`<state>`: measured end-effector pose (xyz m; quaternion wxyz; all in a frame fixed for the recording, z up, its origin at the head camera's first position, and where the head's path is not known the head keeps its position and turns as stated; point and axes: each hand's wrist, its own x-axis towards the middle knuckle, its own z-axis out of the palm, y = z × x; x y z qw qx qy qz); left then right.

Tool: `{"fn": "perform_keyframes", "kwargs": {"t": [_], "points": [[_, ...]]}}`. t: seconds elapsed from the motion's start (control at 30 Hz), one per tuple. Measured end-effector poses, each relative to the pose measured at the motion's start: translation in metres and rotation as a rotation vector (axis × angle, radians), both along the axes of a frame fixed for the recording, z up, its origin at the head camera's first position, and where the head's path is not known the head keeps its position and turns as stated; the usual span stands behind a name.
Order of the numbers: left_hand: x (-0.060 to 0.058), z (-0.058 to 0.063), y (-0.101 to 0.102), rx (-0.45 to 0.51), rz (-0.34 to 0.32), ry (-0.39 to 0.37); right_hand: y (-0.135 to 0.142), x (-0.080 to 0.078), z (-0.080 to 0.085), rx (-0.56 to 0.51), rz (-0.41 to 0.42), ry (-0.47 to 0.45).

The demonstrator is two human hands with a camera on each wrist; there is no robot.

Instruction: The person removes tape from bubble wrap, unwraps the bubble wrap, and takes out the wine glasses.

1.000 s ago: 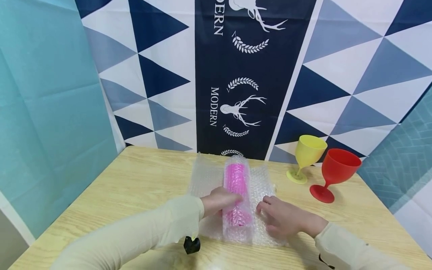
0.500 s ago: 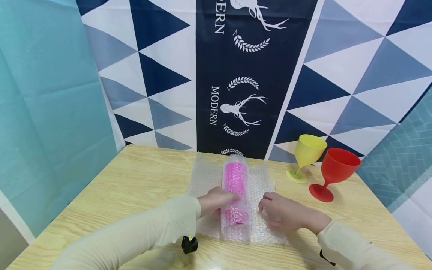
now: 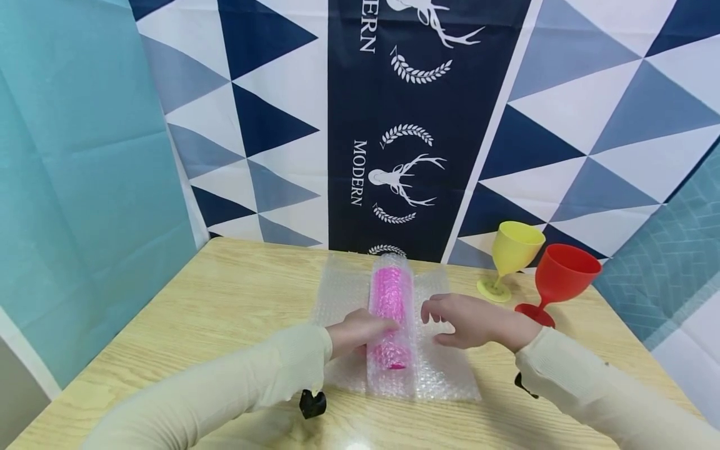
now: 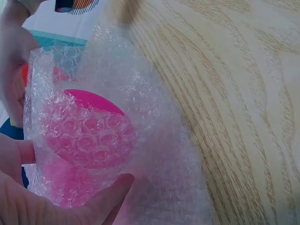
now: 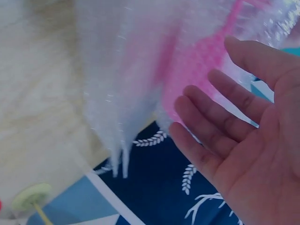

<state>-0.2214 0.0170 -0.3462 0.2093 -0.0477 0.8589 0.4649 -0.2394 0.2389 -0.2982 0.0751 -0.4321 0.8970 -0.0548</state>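
Observation:
A pink plastic goblet [image 3: 390, 294] lies rolled in bubble wrap [image 3: 344, 284], and flat sheet spreads out on both sides of the roll. My left hand [image 3: 360, 329] grips the roll at its near half, with the thumb over the top. In the left wrist view the round pink rim [image 4: 96, 100] shows at the end of the roll, partly covered by bubbles. My right hand [image 3: 469, 320] hovers just right of the roll, above the wrap's right side. Its fingers are relaxed and hold nothing; in the right wrist view a pink stem [image 5: 229, 21] is visible through the wrap.
A yellow goblet [image 3: 514, 247] and a red goblet [image 3: 565, 275] stand upright at the back right of the wooden table [image 3: 225, 294]. Behind the table hangs a patterned cloth [image 3: 281, 125].
My right hand has lifted off the wrap's right side and moved a little away from me, its fingers loosening. My left hand keeps its grip on the roll.

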Motion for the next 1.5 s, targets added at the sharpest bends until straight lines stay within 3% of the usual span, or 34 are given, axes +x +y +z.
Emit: {"fn": "perform_keyframes", "kwargs": {"t": [0.3, 0.4, 0.7, 1.1, 1.5], "points": [[-0.003, 0.001, -0.005, 0.024, 0.004, 0.013, -0.022, -0.017, 0.023, 0.001, 0.087, 0.014], [-0.003, 0.000, -0.005, 0.029, 0.005, 0.011, -0.029, -0.023, 0.028, 0.013, 0.080, 0.004], [0.000, -0.002, -0.004, 0.026, 0.006, 0.010, -0.042, -0.034, 0.034, 0.067, -0.084, -0.001], [0.002, 0.001, 0.004, -0.004, 0.010, 0.026, -0.057, -0.053, 0.026, -0.027, -0.073, 0.114], [0.007, 0.002, 0.005, -0.032, 0.028, 0.075, -0.089, -0.064, 0.023, 0.065, -0.242, 0.116]]}}
